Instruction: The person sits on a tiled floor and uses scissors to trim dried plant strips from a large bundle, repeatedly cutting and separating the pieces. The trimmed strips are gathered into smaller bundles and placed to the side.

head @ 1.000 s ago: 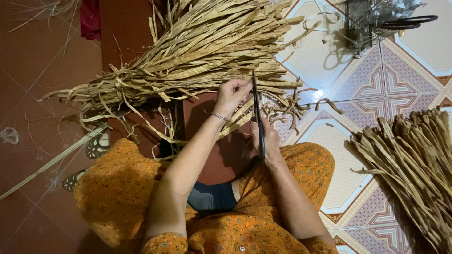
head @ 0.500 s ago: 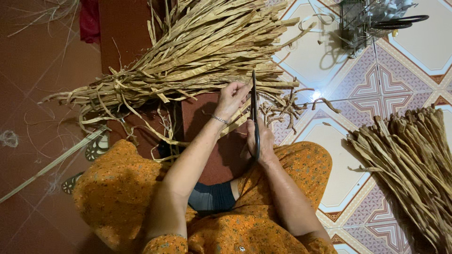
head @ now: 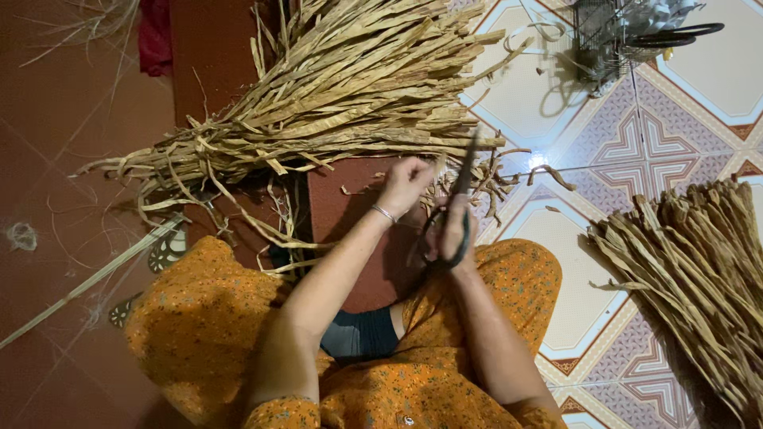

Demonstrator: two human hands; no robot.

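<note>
Risk first: big dried-leaf bundle (head: 334, 103) at 12 o'clock is loose; strips could slide under the blade, giving a ragged cut. Second bundle (head: 699, 286) at 3 o'clock is well apart, no issue. Bigger hazard: left hand (head: 405, 184) sits just beside the scissor blade, so a slip could nick fingers. Pose: both forearms reach forward over the orange-clad lap (head: 207, 326). Left hand closed, pinching strip ends. Right hand (head: 457, 230) wrapped through the handles of the scissors (head: 455, 214), blade pointing to 12, touching the strip ends.
</note>
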